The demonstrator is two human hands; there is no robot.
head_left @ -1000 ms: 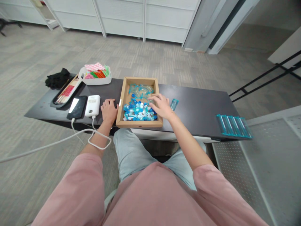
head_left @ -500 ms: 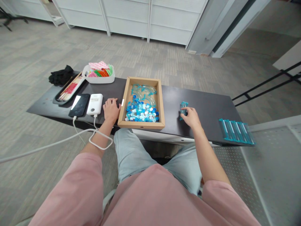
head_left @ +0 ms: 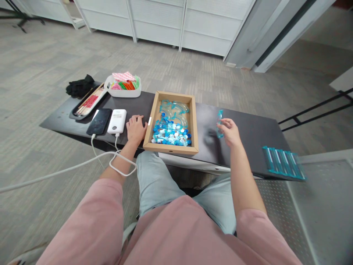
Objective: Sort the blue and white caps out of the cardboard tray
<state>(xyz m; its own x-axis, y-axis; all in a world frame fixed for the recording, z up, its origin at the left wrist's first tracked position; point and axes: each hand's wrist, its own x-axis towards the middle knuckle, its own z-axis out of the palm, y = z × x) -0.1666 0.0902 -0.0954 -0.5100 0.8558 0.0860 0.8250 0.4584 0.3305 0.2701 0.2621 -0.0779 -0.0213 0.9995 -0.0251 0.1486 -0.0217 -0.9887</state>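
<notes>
My right hand [head_left: 230,132] pinches a short clear tube piece with blue ends [head_left: 220,123] between thumb and fingers, held upright above the dark tabletop. A shadow of the hand falls on the table to its left. My left hand [head_left: 136,129] lies flat, fingers stretched out, on the table against the left side of a cardboard box [head_left: 196,125]. Inside the box, curved clear tubes [head_left: 180,107] with blue ends lie at the far end. Many small blue and white pieces [head_left: 172,137] are heaped at the near end.
Several straight blue-ended tubes [head_left: 284,163] lie in a row at the table's right end. Left of my hand are a white power bank [head_left: 117,121] and a phone [head_left: 99,121], both cabled. Behind them stand a white basket [head_left: 125,93], a black tray [head_left: 78,117] and black cloth [head_left: 79,87].
My right hand has lifted the tube piece off the tabletop and turned it more upright. The whole view has shifted slightly; my left hand stays beside the box.
</notes>
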